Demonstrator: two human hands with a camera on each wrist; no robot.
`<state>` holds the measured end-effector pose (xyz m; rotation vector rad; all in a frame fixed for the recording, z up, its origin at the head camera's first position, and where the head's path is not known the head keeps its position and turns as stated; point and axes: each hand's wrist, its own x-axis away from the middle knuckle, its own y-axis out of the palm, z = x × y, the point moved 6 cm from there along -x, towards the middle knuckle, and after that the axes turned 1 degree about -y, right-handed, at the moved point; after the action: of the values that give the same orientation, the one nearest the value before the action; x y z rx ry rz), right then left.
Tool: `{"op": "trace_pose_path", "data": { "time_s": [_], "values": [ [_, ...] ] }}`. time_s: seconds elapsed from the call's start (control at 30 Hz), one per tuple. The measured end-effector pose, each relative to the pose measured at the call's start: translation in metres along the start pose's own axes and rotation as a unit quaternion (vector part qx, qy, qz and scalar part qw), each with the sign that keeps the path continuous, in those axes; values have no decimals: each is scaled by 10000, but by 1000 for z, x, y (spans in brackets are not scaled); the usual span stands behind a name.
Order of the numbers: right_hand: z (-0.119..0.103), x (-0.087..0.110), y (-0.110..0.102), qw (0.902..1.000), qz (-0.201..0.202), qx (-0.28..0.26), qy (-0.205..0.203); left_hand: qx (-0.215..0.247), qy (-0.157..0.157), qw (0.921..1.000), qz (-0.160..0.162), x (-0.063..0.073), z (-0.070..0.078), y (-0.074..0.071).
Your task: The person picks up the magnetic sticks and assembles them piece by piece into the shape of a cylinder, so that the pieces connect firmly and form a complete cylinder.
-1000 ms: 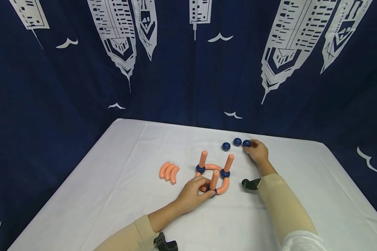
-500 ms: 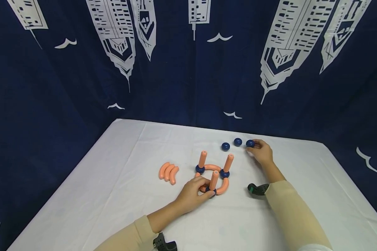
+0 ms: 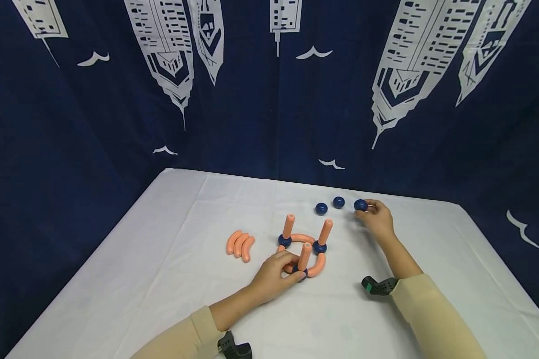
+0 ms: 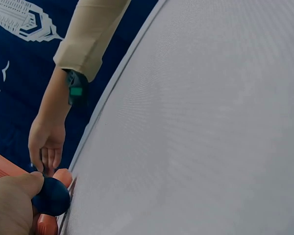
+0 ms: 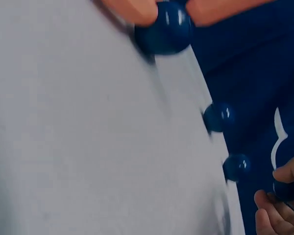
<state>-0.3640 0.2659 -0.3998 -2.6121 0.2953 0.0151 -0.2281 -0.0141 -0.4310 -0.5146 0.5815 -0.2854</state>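
1. Right hand (image 3: 375, 219): engaged. The held ball (image 3: 360, 205), blue, is pinched between thumb and fingers, towards the far edge of the white table (image 3: 184, 294). Whether it is raised off the cloth cannot be told.
2. Left hand (image 3: 273, 280): engaged. The near ball (image 4: 54, 197) is gripped by thumb and finger at the foot of the near rod (image 3: 304, 256).
3. Ring (image 3: 317, 267), orange and blue: laid flat, mid-table, partly covered by the left hand. Three rods are borne on its balls, long axes roughly upright: near rod, rear rod (image 3: 289, 227), right rod (image 3: 325, 233).
4. Governing relation: by the right hand, the ring is found to the left and closer to the person, well apart; of the rod tops, the right rod's is judged nearest the held ball. The ring is touched by the left hand only.
5. Loose balls, two (image 3: 321, 209) (image 3: 339, 202): placed behind the ring, left of the held ball.
6. Curved pieces (image 3: 240, 245), three: laid side by side, left of the ring.
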Motion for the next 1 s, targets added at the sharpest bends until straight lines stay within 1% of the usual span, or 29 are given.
{"op": "trace_pose_path", "data": {
  "time_s": [0.07,0.17,0.3,0.47,0.6,0.73,0.9,1.0],
  "values": [
    [-3,5,0,9998,81,-94,146,84,-203,9997,-91,0,-1,0],
    [-10,15,1,9995,82,-191,228,102,-332,9993,-167,-1,-2,1],
    [-19,28,5,9989,-72,-451,100,111,-417,9989,-205,-1,-4,1],
    [-35,48,7,9955,-264,-865,-298,143,-464,9986,-215,-1,-3,1],
    [-52,66,8,9906,-343,-1145,-671,55,-463,9987,-204,-2,-3,0],
    [-66,80,10,9871,-389,-1195,-988,31,-449,9988,-191,-2,-3,-2],
    [-76,95,11,9841,-510,-1202,-1201,150,-476,9985,-217,0,-3,-1],
    [-83,106,10,9825,-557,-1160,-1350,177,-422,9987,-226,-1,-3,1]
  ]
}}
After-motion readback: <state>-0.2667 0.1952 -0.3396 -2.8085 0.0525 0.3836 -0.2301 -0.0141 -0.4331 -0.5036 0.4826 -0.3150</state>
